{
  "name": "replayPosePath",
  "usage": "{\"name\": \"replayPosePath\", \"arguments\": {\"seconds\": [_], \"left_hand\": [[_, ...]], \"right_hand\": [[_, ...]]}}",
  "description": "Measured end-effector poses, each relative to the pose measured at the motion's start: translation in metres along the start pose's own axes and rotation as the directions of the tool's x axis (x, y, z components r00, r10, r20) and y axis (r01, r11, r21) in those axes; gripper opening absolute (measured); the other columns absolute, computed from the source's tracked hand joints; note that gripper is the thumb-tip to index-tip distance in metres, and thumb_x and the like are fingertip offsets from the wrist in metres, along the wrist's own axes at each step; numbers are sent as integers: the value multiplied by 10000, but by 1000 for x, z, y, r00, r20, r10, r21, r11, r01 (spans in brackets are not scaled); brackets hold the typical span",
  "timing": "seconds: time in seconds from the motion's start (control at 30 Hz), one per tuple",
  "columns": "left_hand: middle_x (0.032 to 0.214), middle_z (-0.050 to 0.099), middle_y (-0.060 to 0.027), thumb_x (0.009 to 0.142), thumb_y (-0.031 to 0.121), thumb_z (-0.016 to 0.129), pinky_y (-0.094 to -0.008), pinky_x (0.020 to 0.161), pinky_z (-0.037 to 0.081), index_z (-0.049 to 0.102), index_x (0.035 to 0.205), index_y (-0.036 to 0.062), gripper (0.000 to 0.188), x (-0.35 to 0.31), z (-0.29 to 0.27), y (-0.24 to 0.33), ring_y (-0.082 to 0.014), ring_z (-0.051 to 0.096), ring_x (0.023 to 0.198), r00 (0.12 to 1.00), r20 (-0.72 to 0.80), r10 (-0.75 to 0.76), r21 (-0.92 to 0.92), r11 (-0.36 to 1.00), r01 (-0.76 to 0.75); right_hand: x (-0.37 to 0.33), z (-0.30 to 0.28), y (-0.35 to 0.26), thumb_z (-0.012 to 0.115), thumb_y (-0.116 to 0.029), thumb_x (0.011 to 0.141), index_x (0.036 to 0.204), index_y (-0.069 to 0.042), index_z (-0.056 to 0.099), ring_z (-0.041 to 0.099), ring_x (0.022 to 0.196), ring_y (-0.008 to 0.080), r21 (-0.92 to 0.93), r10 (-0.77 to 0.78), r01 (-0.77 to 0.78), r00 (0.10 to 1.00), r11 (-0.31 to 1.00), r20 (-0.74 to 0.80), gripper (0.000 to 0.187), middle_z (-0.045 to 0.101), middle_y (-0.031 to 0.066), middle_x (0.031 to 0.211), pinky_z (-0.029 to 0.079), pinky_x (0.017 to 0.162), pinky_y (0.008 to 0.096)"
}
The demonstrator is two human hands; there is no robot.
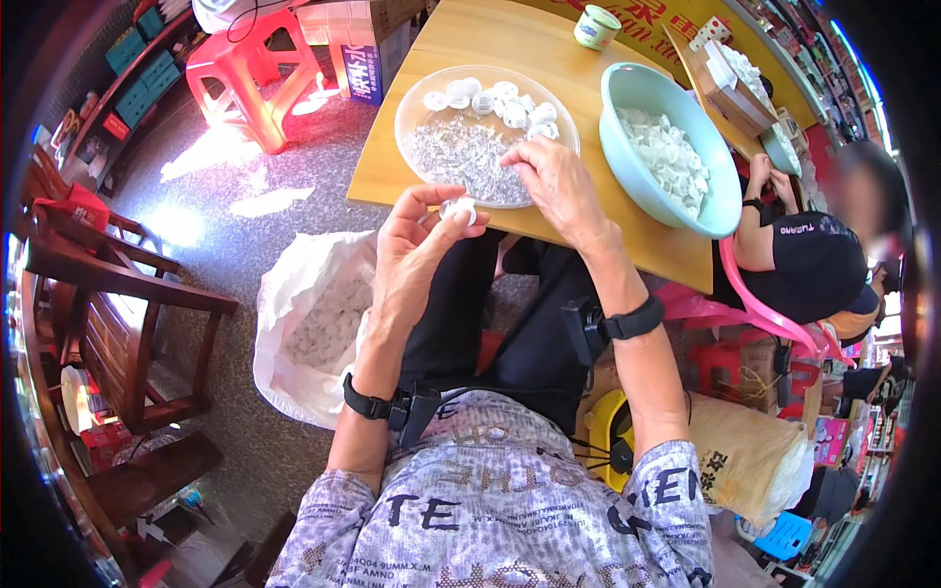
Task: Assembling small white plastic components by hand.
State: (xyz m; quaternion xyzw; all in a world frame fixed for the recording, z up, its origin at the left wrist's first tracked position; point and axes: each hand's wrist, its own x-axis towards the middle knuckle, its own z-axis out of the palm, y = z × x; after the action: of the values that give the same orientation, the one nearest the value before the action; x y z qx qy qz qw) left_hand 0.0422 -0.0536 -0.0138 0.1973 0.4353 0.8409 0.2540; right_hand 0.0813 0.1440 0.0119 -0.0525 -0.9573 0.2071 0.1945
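Note:
Between the thumb and fingers of my left hand (417, 235) is a small round white plastic piece (458, 210), held just off the near rim of a round clear tray (404, 127). My right hand (557, 181) reaches over the tray's right side, its fingertips pinched at a heap of small shiny clear parts (461, 157). What those fingertips hold, if anything, is too small to make out. More round white pieces (510, 103) lie along the tray's far side.
To the right on the wooden table (637, 255) stands a light blue basin (730, 196) of white pieces, with a small tub (596, 27) beyond. A white sack (279, 304) of pieces sits left of my legs. Another person (818, 260) works at the right.

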Motion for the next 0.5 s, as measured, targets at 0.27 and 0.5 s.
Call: {"name": "replayPosePath", "arguments": {"seconds": [0.27, 0.5], "left_hand": [[1076, 621, -113, 899, 85, 615, -287, 844, 522, 563, 1137, -14, 263, -6, 0, -11, -181, 648, 939, 996, 70, -46, 1, 999, 46], [1026, 624, -102, 947, 156, 548, -289, 833, 521, 564, 1136, -20, 259, -12, 0, -16, -175, 647, 918, 988, 90, -127, -73, 988, 133]], "right_hand": [[6, 3, 5, 602, -36, 813, 851, 2, 632, 630, 768, 294, 83, 20, -15, 998, 996, -59, 61, 639, 137, 834, 489, 715, 360], [-4, -5, -1, 670, -100, 766, 775, -31, 610, 615, 775, 292, 11, -50, 53, 983, 999, -174, 92, 629, 103, 812, 490, 723, 375]]}}
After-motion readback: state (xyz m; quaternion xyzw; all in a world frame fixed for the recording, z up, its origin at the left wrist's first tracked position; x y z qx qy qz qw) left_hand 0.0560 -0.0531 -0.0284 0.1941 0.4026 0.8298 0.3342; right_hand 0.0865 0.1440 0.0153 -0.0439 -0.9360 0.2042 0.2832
